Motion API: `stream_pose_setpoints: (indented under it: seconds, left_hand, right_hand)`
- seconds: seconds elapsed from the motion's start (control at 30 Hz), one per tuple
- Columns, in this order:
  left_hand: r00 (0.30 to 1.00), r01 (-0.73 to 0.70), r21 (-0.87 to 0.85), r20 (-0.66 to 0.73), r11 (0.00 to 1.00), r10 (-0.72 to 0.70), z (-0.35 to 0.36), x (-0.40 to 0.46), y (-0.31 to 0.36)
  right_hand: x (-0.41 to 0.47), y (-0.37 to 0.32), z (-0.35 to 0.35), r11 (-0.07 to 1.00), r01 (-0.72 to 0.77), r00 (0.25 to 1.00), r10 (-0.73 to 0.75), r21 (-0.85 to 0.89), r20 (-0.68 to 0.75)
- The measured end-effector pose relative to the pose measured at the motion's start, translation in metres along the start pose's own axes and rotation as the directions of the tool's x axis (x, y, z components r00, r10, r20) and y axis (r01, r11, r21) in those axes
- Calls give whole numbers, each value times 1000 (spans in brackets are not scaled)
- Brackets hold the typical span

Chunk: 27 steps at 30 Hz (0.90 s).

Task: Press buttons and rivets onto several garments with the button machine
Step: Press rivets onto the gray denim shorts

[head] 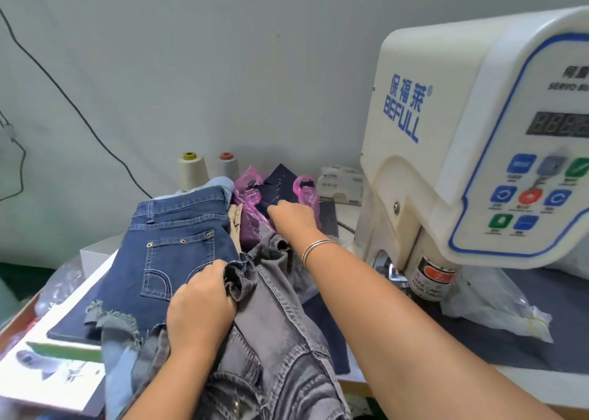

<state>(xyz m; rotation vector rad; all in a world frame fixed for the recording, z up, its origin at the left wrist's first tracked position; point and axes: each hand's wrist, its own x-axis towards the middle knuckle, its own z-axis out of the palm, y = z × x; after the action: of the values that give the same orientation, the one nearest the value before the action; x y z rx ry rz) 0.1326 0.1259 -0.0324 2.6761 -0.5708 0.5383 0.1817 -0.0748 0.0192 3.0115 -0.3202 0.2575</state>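
Here the left hand (200, 305) is clenched on a bunched fold of the washed grey denim garment (274, 333), its fingers curled into the cloth near the waistband; the rest of that garment spreads below and to the right of this hand, running off the bottom edge. Just to the left of the left hand, touching it, lie the dark blue denim shorts with frayed hems (172, 254), back pocket up, with 3 brass rivets showing along the pocket top. They rest on a dark blue mat on the desk (516, 384).

The right hand (293, 217) reaches forward, well beyond the left one, with a silver bangle (314, 249) on its wrist. Its fingers are bent down onto a dark navy piece of cloth (277, 190) that sits in a crumpled pink plastic bag (251, 196); whether they pinch the cloth or only press it cannot be told.

To the right of the right forearm stands the cream button machine with a blue-edged control panel (478, 139), its pressing head low beside the forearm. A clear plastic bag (497, 305) lies under the machine's right side. Beyond the right hand, against the grey wall, stand 2 pale thread cones (192, 172) and a tissue pack (342, 183).
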Motion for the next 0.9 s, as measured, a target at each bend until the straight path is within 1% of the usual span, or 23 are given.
stream_pose_setpoints:
  seconds: [0.07,0.13,0.27,0.3,0.4,0.47,0.53,0.6,0.73,0.83,0.9]
  left_hand:
    - [1000,2,0,-10,1000,-2,1,0,-1]
    - [1000,4,3,-14,1000,-4,1,0,0]
    - [1000,2,5,-22,1000,-2,2,0,0]
    - [1000,3,0,-21,1000,-3,2,0,0]
    - [1000,6,1,-6,1000,-6,3,-1,0]
    - [1000,5,6,-1,1000,-5,2,-1,0]
    - [1000,9,9,3,1000,-9,1,-1,1]
    - [1000,7,6,0,1000,-7,0,0,1]
    - [1000,6,-9,-5,1000,-6,1,0,1]
    - [1000,5,-10,-4,1000,-5,1,0,0]
    - [1000,8,-12,4,1000,-8,0,0,0]
  right_hand:
    - [-2,2,0,999,33,996,-36,-38,-80]
    - [-3,4,-2,997,40,991,-48,-62,-121]
    - [-6,9,-4,998,-31,986,22,-53,-163]
    - [-6,11,-4,997,-30,986,19,-64,-168]
    - [-3,13,0,990,52,985,-72,-131,-159]
    - [-1,12,2,986,104,987,-119,-131,-107]
    - [1,11,5,983,140,989,-144,-122,-22]
    - [1,11,9,985,129,992,-129,-115,12]
    - [2,12,8,993,83,997,-83,-83,8]
    - [2,10,5,987,72,996,-80,-141,-50]
    - [1,10,5,977,85,991,-104,-198,-89]
